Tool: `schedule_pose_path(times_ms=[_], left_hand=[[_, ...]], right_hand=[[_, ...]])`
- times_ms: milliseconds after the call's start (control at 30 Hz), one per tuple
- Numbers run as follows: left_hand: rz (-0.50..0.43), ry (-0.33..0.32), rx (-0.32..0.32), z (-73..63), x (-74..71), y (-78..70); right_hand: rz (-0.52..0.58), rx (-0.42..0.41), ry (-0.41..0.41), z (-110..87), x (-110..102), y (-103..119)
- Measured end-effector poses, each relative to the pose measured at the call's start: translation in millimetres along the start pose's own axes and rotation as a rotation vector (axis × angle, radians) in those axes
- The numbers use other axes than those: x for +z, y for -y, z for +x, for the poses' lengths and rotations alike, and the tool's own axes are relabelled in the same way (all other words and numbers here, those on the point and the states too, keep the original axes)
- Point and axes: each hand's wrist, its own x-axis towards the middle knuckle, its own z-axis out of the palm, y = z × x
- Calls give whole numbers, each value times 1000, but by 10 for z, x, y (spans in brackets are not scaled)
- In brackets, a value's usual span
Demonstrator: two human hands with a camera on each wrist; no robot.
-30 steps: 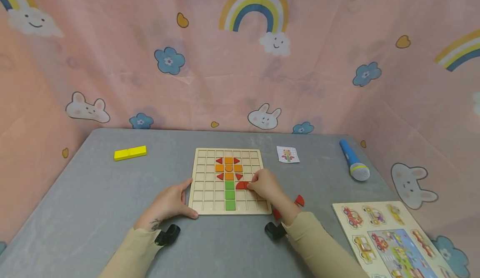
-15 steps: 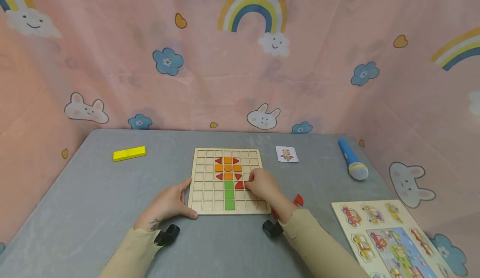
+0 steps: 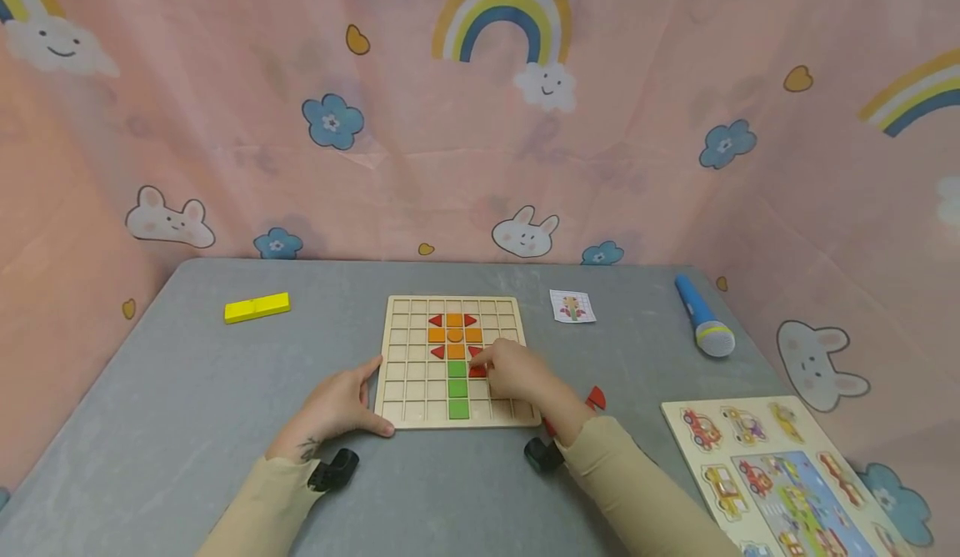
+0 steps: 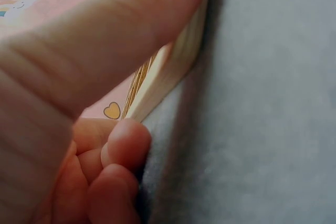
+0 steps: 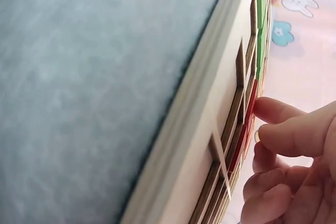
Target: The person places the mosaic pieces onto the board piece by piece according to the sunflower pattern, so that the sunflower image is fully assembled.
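A wooden grid board (image 3: 415,389) lies on the grey table. Orange tiles (image 3: 454,320), small red triangles (image 3: 437,321) and a column of green squares (image 3: 458,388) sit in its cells. My left hand (image 3: 330,407) rests against the board's left edge, thumb at the near corner. My right hand (image 3: 517,373) reaches over the board's right side. In the right wrist view, the index fingertip touches a red piece (image 5: 251,103) beside the green ones, with the thumb apart from it. A second red piece (image 5: 238,148) lies alongside. The right hand partly covers these pieces in the head view.
Loose red pieces (image 3: 596,397) lie right of the board, partly behind the right forearm. A pattern card (image 3: 572,307) lies beyond them. A blue toy microphone (image 3: 703,317) and a vehicle puzzle board (image 3: 678,424) are at the right. A yellow block (image 3: 257,308) lies far left.
My right hand has gone from holding a red piece at the cell farther right to touching the red piece beside the green squares. The left hand stays at the board's edge.
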Motion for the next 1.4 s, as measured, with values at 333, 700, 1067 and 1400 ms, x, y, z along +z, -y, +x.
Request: schedule_pose_path(times_ms=[333, 700, 1067, 1400], left_hand=[[-13, 10, 6, -20, -10, -18], [-6, 16, -1, -30, -30, -23], [-18, 20, -5, -20, -17, -16], [-17, 19, -2, -28, -28, -25]], right_hand=[[228, 98, -143, -157, -248, -179], [3, 330, -62, -527, -165, -531], [220, 292, -106, -587, -172, -563], [502, 191, -207, -425, -199, -144]])
